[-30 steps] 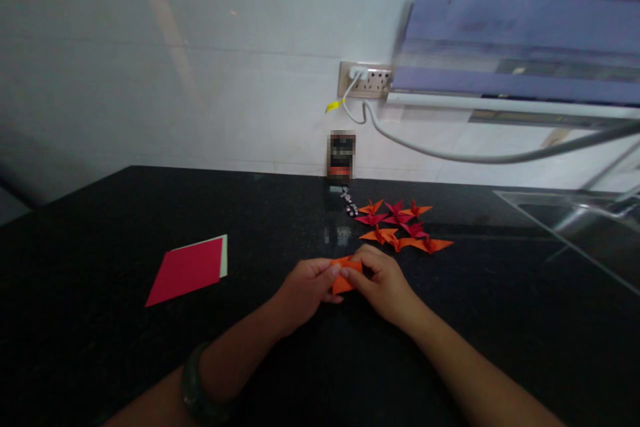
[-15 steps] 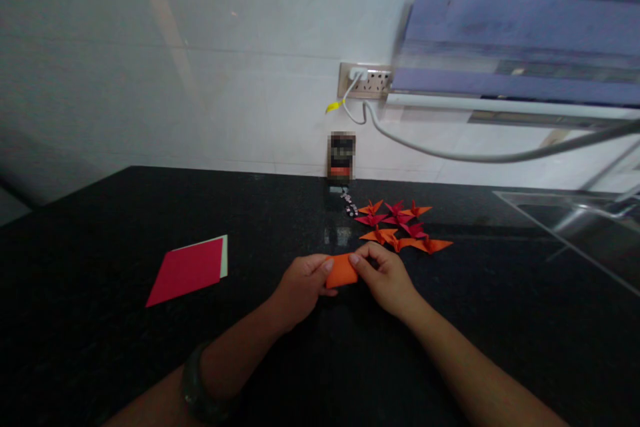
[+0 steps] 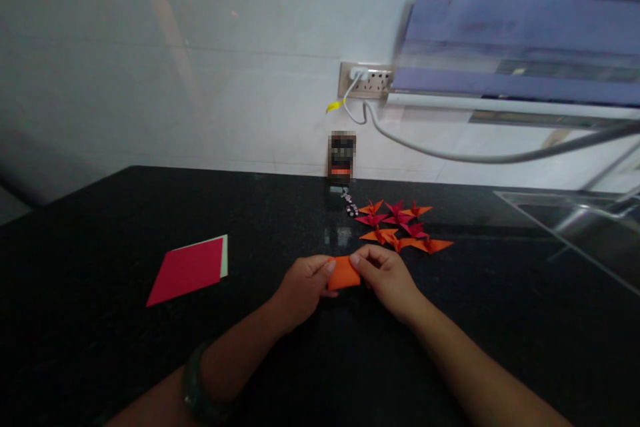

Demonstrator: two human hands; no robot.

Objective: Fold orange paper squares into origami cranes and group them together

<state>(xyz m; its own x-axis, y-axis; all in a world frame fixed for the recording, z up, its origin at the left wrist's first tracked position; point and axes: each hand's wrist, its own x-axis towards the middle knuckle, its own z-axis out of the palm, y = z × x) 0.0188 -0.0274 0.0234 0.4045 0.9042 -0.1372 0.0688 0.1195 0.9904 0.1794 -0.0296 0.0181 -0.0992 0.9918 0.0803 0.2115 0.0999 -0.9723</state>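
Observation:
A small folded piece of orange paper (image 3: 344,273) is held between my two hands, just above the dark countertop. My left hand (image 3: 305,287) grips its left edge, thumb on top and fingers underneath. At the upper right corner, my right hand (image 3: 387,277) pinches the paper between thumb and fingers. Beyond my right hand lie several folded paper cranes, among them an orange crane (image 3: 433,245) and a red crane (image 3: 371,219). Off to the left of my hands rests a red paper sheet (image 3: 193,270), with a pale green sheet (image 3: 225,257) showing from under it.
A phone-like object (image 3: 342,157), its front pixelated, leans against the wall with a beaded strap (image 3: 351,207) in front. Above it, a white cable (image 3: 440,155) runs from the wall socket (image 3: 373,82). A metal sink (image 3: 580,220) is set into the countertop (image 3: 280,207) at right.
Both hands and the orange paper have shifted very slightly to the right. The grip on the paper looks the same, and the cranes and sheets have stayed in place.

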